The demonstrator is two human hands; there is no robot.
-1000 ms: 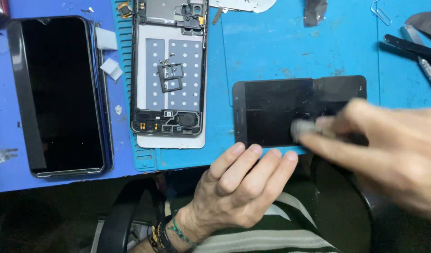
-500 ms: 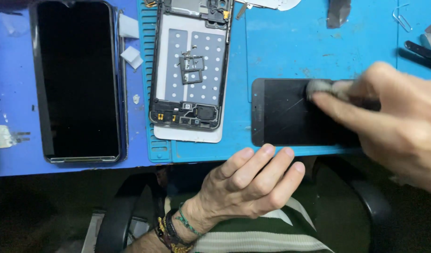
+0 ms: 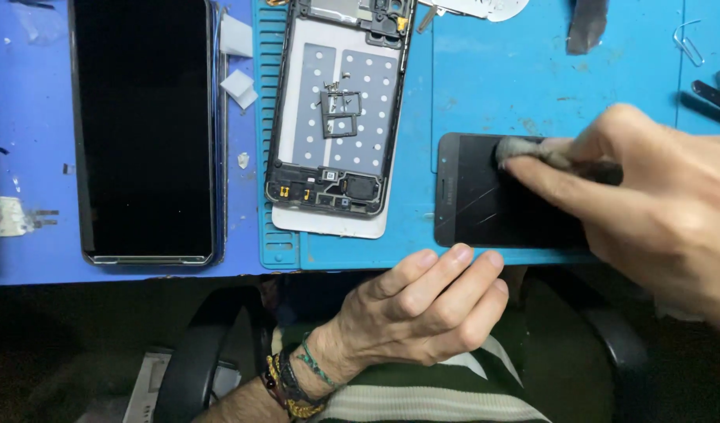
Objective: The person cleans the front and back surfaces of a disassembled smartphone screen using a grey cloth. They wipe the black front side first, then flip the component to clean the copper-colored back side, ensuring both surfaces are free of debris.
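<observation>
1. Presently, right hand (image 3: 658, 196) fingers pinched on a grey cloth (image 3: 532, 151), pressed to the dark phone (image 3: 493, 204).
2. Left hand (image 3: 423, 309) holds nothing; fingertips rest at the blue mat (image 3: 485, 86) edge, beside the phone.
3. Step judged: wiping the glass; next stroke needs steady bracing.
4. Phone lies flat near the mat's front edge, screen scratched.
</observation>
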